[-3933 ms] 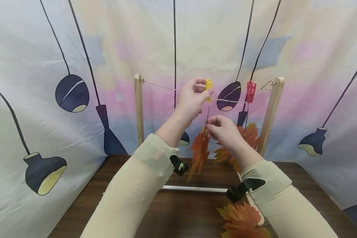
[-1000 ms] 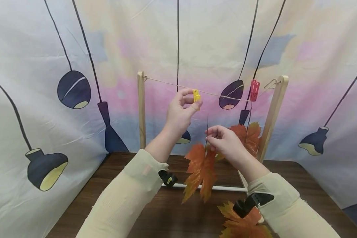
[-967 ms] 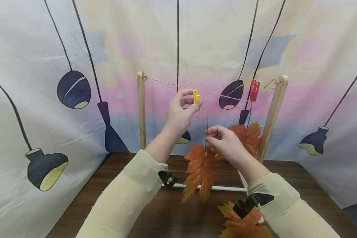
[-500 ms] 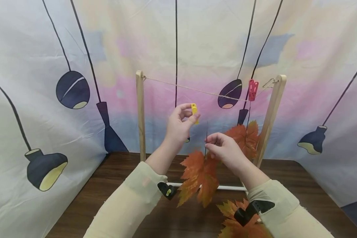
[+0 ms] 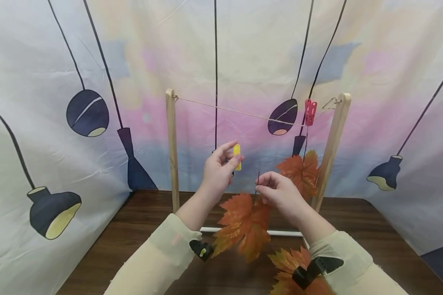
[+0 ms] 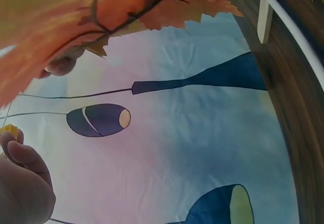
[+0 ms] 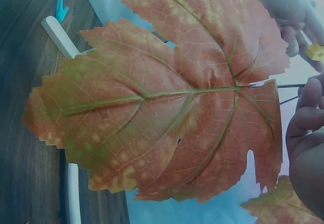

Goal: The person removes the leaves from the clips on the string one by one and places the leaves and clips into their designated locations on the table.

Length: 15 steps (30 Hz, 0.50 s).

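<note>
My left hand (image 5: pixel 215 172) pinches a yellow clothespin (image 5: pixel 237 159) between thumb and fingers, below the twine line (image 5: pixel 225 108). To its right, my right hand (image 5: pixel 282 197) holds the thin dark stem (image 5: pixel 259 178) of an orange artificial maple leaf (image 5: pixel 241 223), which hangs under the hand. The stem's tip sticks up past the fingertips, apart from the clothespin. In the right wrist view the leaf (image 7: pixel 162 95) spreads broad and flat, its stem running into the pinching fingers. A red clothespin (image 5: pixel 310 112) on the twine holds a second leaf (image 5: pixel 300 174) by its stem.
Two wooden posts (image 5: pixel 172 151) carry the twine, with a white rod (image 5: pixel 286 233) low between them. Another maple leaf (image 5: pixel 289 264) lies on the dark wood table (image 5: pixel 133 233), partly behind my right wrist. The right wrist view shows a teal clothespin (image 7: pixel 62 10) near a wooden foot.
Earlier my left hand held the yellow clothespin up at the twine, above the leaf's stem. Both hands have come down from the line, and the leaf has lowered and turned its face towards me.
</note>
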Tool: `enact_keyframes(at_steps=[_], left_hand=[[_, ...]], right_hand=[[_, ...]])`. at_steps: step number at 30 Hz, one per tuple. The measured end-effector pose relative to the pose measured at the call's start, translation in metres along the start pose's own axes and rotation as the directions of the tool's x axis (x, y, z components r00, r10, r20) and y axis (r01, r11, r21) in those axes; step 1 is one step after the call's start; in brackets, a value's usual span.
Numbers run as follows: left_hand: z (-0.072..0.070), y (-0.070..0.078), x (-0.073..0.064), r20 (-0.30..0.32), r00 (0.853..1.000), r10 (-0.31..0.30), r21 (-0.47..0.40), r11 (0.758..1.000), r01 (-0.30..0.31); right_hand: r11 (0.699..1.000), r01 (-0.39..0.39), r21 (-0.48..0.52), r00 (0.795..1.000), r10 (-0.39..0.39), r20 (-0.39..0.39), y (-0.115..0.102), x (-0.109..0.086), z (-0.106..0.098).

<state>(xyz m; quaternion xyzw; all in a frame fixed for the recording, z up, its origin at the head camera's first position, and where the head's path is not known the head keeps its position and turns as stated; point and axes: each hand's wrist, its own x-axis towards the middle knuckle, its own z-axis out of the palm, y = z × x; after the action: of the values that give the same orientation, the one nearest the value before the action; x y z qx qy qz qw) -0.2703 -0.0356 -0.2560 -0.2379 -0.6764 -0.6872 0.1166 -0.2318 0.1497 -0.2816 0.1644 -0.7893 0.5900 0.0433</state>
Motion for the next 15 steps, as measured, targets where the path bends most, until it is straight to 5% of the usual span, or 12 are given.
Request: enact_keyframes(at_steps=[15], left_hand=[[-0.016,-0.021,-0.011,-0.011,1.000,-0.016,-0.100,0.995,0.015]], right_hand=[[0.999,0.003,0.045,1.000,-0.004,0.009,0.007,-0.009,0.004]])
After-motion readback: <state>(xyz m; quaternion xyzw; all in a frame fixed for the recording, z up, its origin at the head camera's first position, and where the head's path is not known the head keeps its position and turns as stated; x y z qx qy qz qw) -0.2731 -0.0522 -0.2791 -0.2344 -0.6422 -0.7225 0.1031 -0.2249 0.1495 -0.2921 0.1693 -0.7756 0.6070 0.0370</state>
